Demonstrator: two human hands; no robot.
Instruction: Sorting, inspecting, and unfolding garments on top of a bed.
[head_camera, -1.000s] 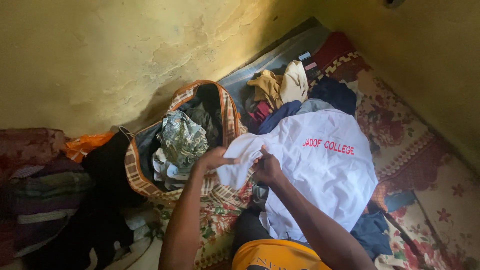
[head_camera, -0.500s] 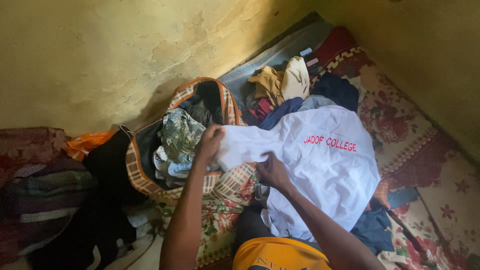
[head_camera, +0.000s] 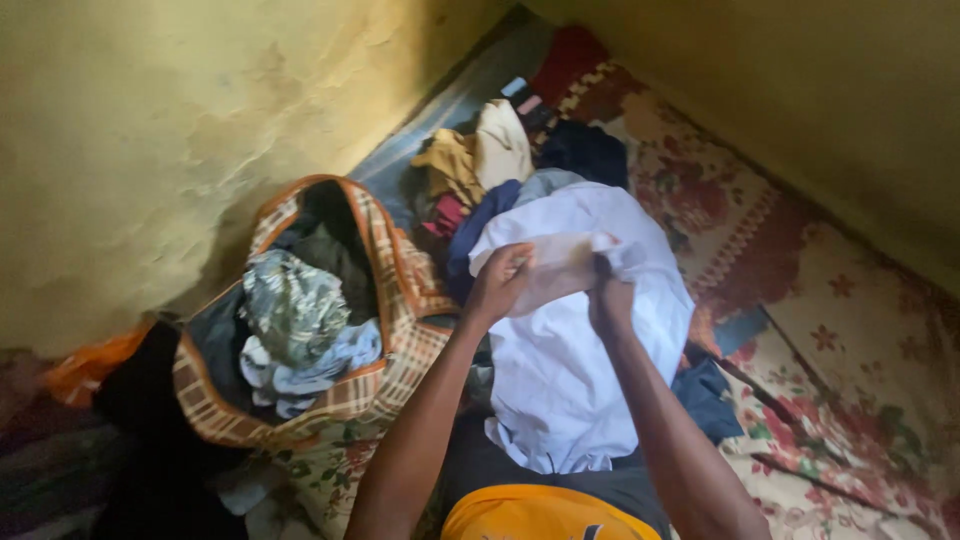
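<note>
Both hands, left hand (head_camera: 497, 285) and right hand (head_camera: 610, 300), pinch the white shirt (head_camera: 560, 370). It looks soft, light and floppy below; its edge seems best to hold.

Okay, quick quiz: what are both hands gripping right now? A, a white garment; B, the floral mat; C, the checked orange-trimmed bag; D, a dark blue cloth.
A: the left hand and the right hand both pinch a fold of the white garment, while the checked bag sits apart to the left, untouched.
</note>
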